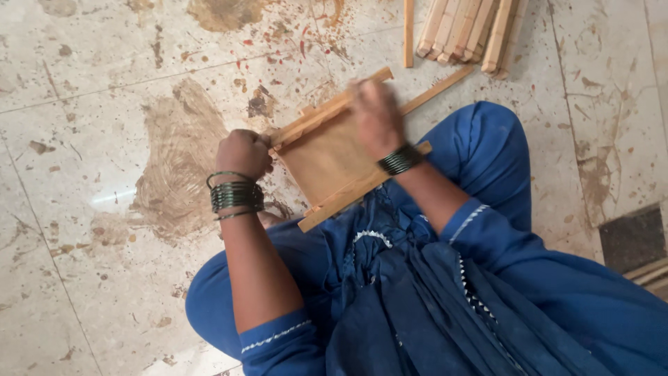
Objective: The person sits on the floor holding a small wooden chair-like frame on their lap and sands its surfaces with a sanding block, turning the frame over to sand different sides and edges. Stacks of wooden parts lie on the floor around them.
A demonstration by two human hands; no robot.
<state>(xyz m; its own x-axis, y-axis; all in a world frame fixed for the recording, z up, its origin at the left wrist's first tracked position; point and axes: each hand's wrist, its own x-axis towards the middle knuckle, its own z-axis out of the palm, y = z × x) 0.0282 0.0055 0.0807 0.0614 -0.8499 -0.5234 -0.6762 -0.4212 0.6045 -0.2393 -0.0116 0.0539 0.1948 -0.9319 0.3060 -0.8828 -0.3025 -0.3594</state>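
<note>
Two hands are on one small wooden frame (327,157), a thin brown panel edged by pale wooden slats, which rests tilted on my lap against my blue clothes (445,278) as I sit on the floor. My left hand (242,154) is closed into a fist around the frame's left corner, where the upper slat ends, and I judge that this grip is there to pin the piece so it cannot slide or twist. My right hand (376,115) lies over the frame's upper right part, near the top slat; it is blurred by motion, so I cannot tell whether its fingers are curled on something or pressed flat against the wood. Green bangles (235,195) are stacked on my left wrist and a darker set sits on my right. A loose thin wooden strip (438,89) pokes out from behind the frame toward the upper right, touching or just beside it. Well apart, at the top edge of the view, a bundle of pale wooden sticks (466,28) lies on the floor, likely kept within arm's reach as stock. The stained marble floor (104,139) is smeared with brown patches and flecked with red near the frame.
</note>
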